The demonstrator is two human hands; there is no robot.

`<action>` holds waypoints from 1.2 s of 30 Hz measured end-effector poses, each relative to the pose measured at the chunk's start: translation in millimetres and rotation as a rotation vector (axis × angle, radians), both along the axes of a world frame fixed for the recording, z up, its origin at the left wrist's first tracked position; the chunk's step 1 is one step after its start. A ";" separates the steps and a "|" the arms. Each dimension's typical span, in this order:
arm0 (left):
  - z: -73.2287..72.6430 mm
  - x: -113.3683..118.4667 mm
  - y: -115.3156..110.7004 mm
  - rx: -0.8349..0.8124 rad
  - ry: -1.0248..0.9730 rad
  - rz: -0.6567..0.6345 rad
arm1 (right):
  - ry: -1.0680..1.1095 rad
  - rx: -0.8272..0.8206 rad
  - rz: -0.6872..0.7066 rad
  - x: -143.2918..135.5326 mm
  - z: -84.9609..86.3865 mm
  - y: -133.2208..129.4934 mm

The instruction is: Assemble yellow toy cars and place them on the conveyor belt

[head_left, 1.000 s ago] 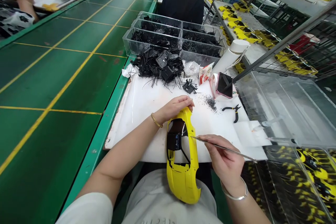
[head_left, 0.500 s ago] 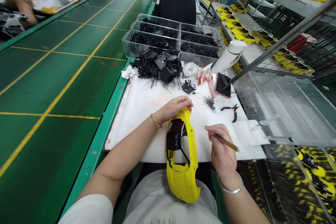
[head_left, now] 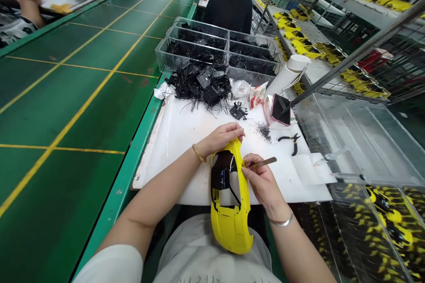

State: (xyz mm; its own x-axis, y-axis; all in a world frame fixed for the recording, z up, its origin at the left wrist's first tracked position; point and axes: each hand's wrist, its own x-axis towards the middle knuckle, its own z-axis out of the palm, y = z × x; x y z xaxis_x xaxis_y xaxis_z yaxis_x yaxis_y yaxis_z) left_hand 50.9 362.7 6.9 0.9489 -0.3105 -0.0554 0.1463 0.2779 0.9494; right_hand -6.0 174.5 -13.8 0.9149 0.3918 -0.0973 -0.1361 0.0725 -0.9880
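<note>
A yellow toy car body [head_left: 230,232] with dark window parts lies lengthwise over the table's front edge, its near end against my shirt. My left hand [head_left: 223,137] is closed on its far end. Tweezers [head_left: 265,162] are pinched in my right hand [head_left: 262,181], whose fingertips are at the right side of the body; their tip is hidden by the fingers. Beyond my hands, small black grains [head_left: 264,131] are scattered on the white table surface [head_left: 179,141], with black-handled pliers [head_left: 294,143] to their right.
A pile of black parts [head_left: 206,84] sits before clear divided bins [head_left: 195,55]. A phone [head_left: 280,109] and a white bottle [head_left: 288,73] stand at the back right. A green conveyor [head_left: 83,110] runs along the left. A person [head_left: 228,6] sits ahead; racks [head_left: 318,75] hold yellow bodies.
My right hand has moved left with the tweezers, from above the table to the right side of the yellow body. My left hand and the body have barely moved.
</note>
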 end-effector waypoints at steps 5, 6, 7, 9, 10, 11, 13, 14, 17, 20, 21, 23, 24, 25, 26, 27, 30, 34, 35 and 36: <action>1.4 -1.4 1.1 -0.013 -0.013 0.012 | 0.047 0.047 0.020 -2.8 3.5 2.9; 1.3 -1.5 1.3 -0.018 -0.015 0.015 | 0.044 0.044 0.015 -3.7 5.1 4.4; 1.0 -1.4 1.5 -0.020 -0.015 0.016 | 0.034 0.029 0.008 -4.4 6.6 6.1; -0.5 -1.0 1.6 -0.020 -0.014 0.009 | -0.011 -0.022 -0.014 -5.7 8.6 10.3; -1.6 -0.8 1.5 -0.021 -0.016 0.004 | -0.033 -0.044 -0.023 -6.1 9.0 12.5; -2.6 -0.6 1.2 -0.020 -0.027 0.002 | -0.043 -0.056 -0.029 -6.3 8.8 14.3; -4.3 -0.6 0.5 0.027 -0.080 0.011 | -0.020 -0.052 -0.028 -5.6 7.2 14.7; -4.7 -0.9 -0.1 0.092 -0.125 0.024 | -0.004 -0.049 -0.029 -4.6 6.1 12.1; -4.6 -3.1 -2.1 0.436 -0.294 0.061 | -0.075 -0.166 -0.072 0.7 1.7 -11.2; -4.2 -5.6 -3.5 0.724 -0.293 0.135 | -0.331 -0.587 -0.205 4.4 -5.7 -52.5; -4.3 -6.0 -3.9 0.763 -0.241 0.165 | -0.416 -0.780 -0.258 4.0 -9.1 -66.5; -4.5 -6.0 -4.8 0.762 -0.122 0.200 | -0.544 -1.147 -0.348 0.9 -17.3 -89.1; -4.3 -5.4 -5.8 0.734 -0.078 0.200 | -0.589 -1.285 -0.378 -1.2 -21.8 -96.7; -3.5 -4.5 -7.4 0.697 -0.052 0.191 | -0.629 -1.376 -0.402 -3.2 -26.2 -101.7; -2.0 -3.4 -9.7 0.657 -0.036 0.176 | -0.672 -1.405 -0.423 -4.8 -30.3 -104.5; 0.4 -2.2 -12.8 0.618 -0.027 0.155 | -0.723 -1.381 -0.436 -5.9 -33.8 -105.6; 12.1 2.9 -27.0 0.504 -0.069 -0.005 | -0.852 -1.212 -0.448 -8.0 -38.6 -106.5; 25.4 16.0 -57.3 0.354 -0.290 -0.372 | -0.893 -0.964 -0.620 -11.9 -27.9 -125.7; 26.1 20.9 -65.7 0.331 -0.319 -0.475 | -0.856 -0.878 -0.734 -11.8 -23.2 -135.5; 26.0 26.2 -73.6 0.320 -0.323 -0.582 | -0.800 -0.797 -0.849 -10.7 -18.3 -146.6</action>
State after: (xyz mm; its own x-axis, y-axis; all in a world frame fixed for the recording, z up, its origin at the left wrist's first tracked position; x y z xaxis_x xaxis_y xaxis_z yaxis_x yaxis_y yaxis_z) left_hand 77.1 289.0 32.9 0.6201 -0.7841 0.0268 -0.1152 -0.0572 0.9917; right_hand -16.6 27.9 -32.1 0.7536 -0.2113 0.6224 0.2750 -0.7586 -0.5906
